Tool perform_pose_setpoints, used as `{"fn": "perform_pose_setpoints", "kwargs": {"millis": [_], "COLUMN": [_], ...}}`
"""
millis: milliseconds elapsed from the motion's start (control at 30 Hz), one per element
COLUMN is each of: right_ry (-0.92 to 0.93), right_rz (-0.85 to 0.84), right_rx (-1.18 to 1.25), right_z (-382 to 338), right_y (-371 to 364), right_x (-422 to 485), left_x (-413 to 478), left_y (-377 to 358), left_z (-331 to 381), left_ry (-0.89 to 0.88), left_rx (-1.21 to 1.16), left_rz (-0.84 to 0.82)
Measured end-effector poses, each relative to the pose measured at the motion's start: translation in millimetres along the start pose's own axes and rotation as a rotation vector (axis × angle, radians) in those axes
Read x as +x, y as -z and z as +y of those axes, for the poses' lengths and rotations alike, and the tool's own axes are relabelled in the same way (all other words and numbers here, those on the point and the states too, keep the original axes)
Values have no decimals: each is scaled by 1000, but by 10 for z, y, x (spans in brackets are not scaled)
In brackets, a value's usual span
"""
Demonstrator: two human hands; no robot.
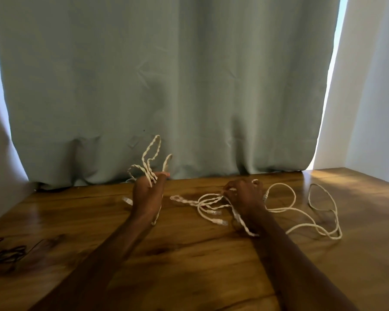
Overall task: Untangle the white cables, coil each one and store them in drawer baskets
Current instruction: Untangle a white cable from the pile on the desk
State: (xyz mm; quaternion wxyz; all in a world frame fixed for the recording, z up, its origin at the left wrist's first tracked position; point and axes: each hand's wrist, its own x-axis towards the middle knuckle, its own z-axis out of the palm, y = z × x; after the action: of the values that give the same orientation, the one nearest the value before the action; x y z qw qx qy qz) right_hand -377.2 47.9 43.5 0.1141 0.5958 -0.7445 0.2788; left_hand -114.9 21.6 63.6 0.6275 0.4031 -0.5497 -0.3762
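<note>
Left hand (147, 194), 11 o'clock, raised, gripping twisted loops (152, 153). Right hand (245, 196), 1 o'clock, pinches white cables (281, 184) tangled on table (189, 254), slack trailing toward 3. Advice: hold crossing loose, back connector ends (221, 221) out through it, never pull tight

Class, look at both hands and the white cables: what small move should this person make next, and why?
Probably the right hand should lift the strand it pinches and ease it slowly out of the tangle on the table. The strands there are twisted together, two connector ends lie free beside it, and the left hand holds its own bunch of loops clear of it.
</note>
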Motion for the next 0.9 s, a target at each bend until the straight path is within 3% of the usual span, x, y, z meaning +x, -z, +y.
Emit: {"fn": "perform_pose_setpoints", "kwargs": {"millis": [67, 200, 300, 433, 600, 800, 900], "right_ry": [-129, -247, -180, 68, 351, 593, 596], "right_rz": [-31, 121, 270, 481, 190, 70, 125], "right_rx": [-46, 75, 78, 265, 415, 355, 516], "right_z": [114, 343, 212, -177, -745, -996, -1007], "right_y": [-33, 43, 293, 530, 343, 109, 16], "right_x": [22, -16, -18, -69, -232, -238, -223], "left_x": [-19, -20, -52, -46, 61, 10, 32], "left_y": [-9, -45, -30, -15, 104, 210, 263], "left_z": [-32, -38, -54, -8, 32, 378, 485], "left_ry": [6, -7, -27, -97, -206, -57, 5], "left_rx": [0, 74, 172, 298, 473, 339, 268], "left_rz": [-59, -205, -320, -282, -241, -675, -796]}}
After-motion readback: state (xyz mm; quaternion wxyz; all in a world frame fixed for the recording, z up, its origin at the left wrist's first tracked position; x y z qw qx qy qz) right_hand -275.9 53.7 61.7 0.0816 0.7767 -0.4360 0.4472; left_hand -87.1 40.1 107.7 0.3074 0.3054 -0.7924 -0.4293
